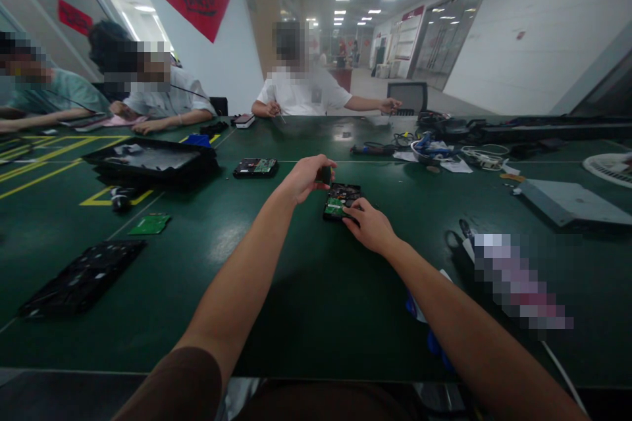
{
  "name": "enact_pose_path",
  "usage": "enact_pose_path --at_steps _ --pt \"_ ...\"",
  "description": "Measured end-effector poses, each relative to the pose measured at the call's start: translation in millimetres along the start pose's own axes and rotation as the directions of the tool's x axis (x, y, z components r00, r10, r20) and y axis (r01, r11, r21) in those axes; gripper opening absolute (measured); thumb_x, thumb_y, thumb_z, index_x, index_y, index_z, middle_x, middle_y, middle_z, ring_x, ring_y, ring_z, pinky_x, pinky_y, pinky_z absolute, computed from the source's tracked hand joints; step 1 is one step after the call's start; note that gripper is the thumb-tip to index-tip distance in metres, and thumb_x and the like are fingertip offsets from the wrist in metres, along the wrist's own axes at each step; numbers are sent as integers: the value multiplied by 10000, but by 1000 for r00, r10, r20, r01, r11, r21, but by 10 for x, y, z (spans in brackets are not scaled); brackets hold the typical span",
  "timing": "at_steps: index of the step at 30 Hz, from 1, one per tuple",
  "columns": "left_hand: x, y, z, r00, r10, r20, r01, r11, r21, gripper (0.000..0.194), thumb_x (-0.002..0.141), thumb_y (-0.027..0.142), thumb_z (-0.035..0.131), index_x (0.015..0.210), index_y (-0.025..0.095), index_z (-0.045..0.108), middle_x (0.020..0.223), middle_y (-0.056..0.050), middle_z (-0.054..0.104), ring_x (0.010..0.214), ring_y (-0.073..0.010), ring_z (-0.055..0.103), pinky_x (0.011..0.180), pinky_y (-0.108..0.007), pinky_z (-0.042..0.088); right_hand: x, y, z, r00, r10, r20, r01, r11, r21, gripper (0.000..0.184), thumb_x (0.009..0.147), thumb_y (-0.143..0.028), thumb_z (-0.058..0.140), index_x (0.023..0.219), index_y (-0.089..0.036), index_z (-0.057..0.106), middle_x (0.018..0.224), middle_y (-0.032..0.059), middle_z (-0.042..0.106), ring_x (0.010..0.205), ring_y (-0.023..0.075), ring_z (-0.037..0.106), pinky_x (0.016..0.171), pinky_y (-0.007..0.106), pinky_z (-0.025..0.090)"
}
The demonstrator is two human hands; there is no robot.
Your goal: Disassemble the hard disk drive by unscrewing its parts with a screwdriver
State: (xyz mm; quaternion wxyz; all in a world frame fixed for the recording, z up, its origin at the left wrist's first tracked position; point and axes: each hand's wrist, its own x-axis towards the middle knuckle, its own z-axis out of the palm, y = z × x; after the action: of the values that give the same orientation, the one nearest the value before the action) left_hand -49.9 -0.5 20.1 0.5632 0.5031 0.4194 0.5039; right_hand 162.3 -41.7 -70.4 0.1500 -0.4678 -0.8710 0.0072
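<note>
On the green table in front of me lies a black device with a green circuit board (336, 206), which looks like a hard drive. My right hand (371, 227) is closed on its near right edge, with the thumb and fingertips at the board. Just above its far left corner is my left hand (309, 179), fingers curled towards the thumb. A small dark patch shows between them, and I cannot make out what it is. A similar black device with a green board (257, 167) lies farther off to the left.
Left are a black tray (153, 161), a loose green circuit board (150, 223) and a black panel (83, 276). Right are a grey metal case (575, 202), cables (486, 156) and a blurred-out object (518, 283). Several people sit across the table (306, 329).
</note>
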Motion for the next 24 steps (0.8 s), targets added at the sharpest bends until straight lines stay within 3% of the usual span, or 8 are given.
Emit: enact_pose_path --at_steps 5,10,17,20,24 --pt "26 -25 14 999 -48 25 50 994 -102 169 752 296 638 818 141 615 814 -106 664 744 -191 643 587 -289 544 5 2 7 1000 -4 -3 4 1000 0 426 1019 -442 451 1346 -230 623 1313 102 530 951 207 628 783 326 522" --pt "20 -23 -1 993 95 -74 -89 992 90 186 761 299 626 809 132 692 828 -86 634 716 -159 586 529 -241 508 11 22 27 1000 -11 -6 11 1000 4 429 1018 -453 453 1333 -221 629 1316 106 525 945 208 628 787 330 521" --pt "18 -26 2 996 -59 62 66 991 -118 194 782 299 636 888 136 636 840 -104 682 759 -191 653 605 -292 550 11 25 37 1000 -10 -13 10 1000 -3 427 1018 -447 454 1339 -223 625 1313 104 530 958 214 627 792 332 524" --pt "46 -42 -9 996 -74 45 80 986 -146 176 772 295 635 843 135 634 810 -95 673 751 -184 653 625 -290 554 9 22 37 1000 -13 -18 13 1000 -6 424 1020 -447 450 1334 -225 629 1308 99 532 958 212 626 799 331 523" --pt "70 -47 -33 999 -15 -33 14 999 -31 192 755 300 622 813 126 680 778 -75 638 669 -144 596 528 -231 489 7 21 28 1000 -8 -8 8 1000 -7 428 1020 -456 450 1338 -230 626 1314 102 525 953 210 628 781 322 518"
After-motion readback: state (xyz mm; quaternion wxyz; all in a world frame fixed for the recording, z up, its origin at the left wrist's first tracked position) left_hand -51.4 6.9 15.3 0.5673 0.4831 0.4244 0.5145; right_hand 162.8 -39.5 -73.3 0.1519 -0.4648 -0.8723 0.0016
